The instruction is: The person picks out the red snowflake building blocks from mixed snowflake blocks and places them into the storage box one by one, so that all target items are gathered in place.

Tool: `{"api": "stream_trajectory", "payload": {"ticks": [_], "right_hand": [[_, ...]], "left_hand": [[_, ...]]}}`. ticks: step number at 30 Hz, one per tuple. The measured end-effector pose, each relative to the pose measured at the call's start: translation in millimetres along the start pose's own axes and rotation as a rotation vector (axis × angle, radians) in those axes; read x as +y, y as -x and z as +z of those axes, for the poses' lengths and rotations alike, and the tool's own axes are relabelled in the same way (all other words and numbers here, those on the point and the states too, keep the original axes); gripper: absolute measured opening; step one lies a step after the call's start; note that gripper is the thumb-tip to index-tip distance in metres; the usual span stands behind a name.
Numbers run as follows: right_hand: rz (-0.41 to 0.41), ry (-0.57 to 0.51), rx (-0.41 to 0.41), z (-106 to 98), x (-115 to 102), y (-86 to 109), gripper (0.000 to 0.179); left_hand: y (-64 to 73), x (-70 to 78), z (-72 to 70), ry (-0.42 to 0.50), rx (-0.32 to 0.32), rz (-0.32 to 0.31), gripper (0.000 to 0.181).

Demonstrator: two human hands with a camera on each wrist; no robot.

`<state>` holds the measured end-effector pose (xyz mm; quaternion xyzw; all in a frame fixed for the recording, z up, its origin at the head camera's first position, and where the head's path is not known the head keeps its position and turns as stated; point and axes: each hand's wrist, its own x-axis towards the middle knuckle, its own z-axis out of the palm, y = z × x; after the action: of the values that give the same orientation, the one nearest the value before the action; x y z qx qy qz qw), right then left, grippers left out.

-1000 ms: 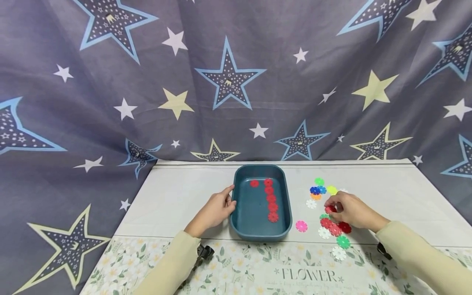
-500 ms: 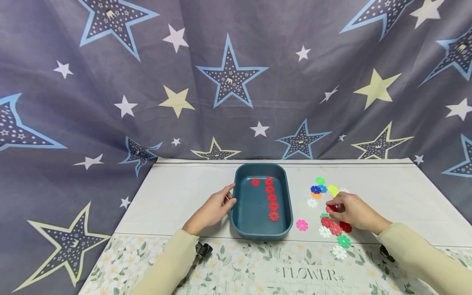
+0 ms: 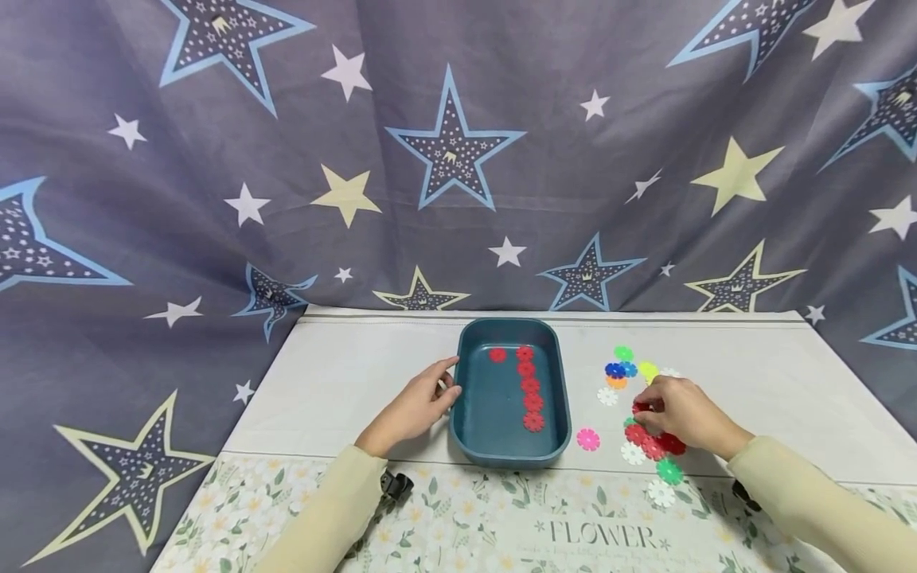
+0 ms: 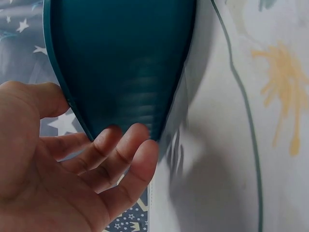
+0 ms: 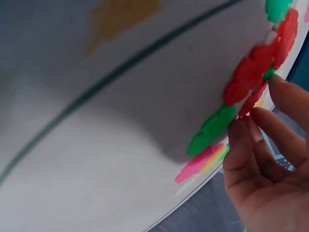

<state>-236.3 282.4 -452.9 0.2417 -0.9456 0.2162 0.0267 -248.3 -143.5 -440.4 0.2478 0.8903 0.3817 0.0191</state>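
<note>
In the head view, my left hand (image 3: 417,406) touches the left wall of a dark teal plastic bin (image 3: 485,455). Seen from the left wrist, its fingers are loosely bent along the bin's outside, thumb at the rim. Inside the bin, several red flower-shaped plastic discs form a column on the right, and one more red disc (image 3: 497,355) lies at upper left. My right hand (image 3: 691,410) pinches a red flower disc (image 5: 252,99) between thumb and fingertips, partly hidden by the fingers. Just below it on the table lie more red flower discs (image 3: 636,434), overlapping each other.
Beside the right hand are scattered discs: a pink disc (image 3: 588,439), a green disc (image 3: 669,471), a white disc (image 3: 661,493), a dark blue disc (image 3: 614,371) and a yellow disc (image 3: 648,371). A star-printed curtain (image 3: 544,191) hangs behind the table.
The right hand has shifted slightly with the red disc, covering more of it and of the red discs below. The left hand stays at the bin's wall.
</note>
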Motion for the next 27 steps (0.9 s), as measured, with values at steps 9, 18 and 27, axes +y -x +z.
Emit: {"api": "stream_trajectory", "payload": {"ticks": [9, 18, 27], "right_hand": [[-0.095, 0.024, -0.054, -7.3, 2.8, -1.8, 0.019], [-0.097, 0.047, -0.106, -8.5, 5.5, -3.7, 0.027], [0.036, -0.04, -0.031, -3.2, 7.1, -2.1, 0.023]], "left_hand": [[-0.3, -1.9, 0.4, -0.011, -0.003, -0.002, 0.052], [-0.4, -4.8, 0.3, -0.006, -0.002, 0.003, 0.052], [-0.2, -1.8, -0.6, 0.002, -0.012, -0.001, 0.052]]}}
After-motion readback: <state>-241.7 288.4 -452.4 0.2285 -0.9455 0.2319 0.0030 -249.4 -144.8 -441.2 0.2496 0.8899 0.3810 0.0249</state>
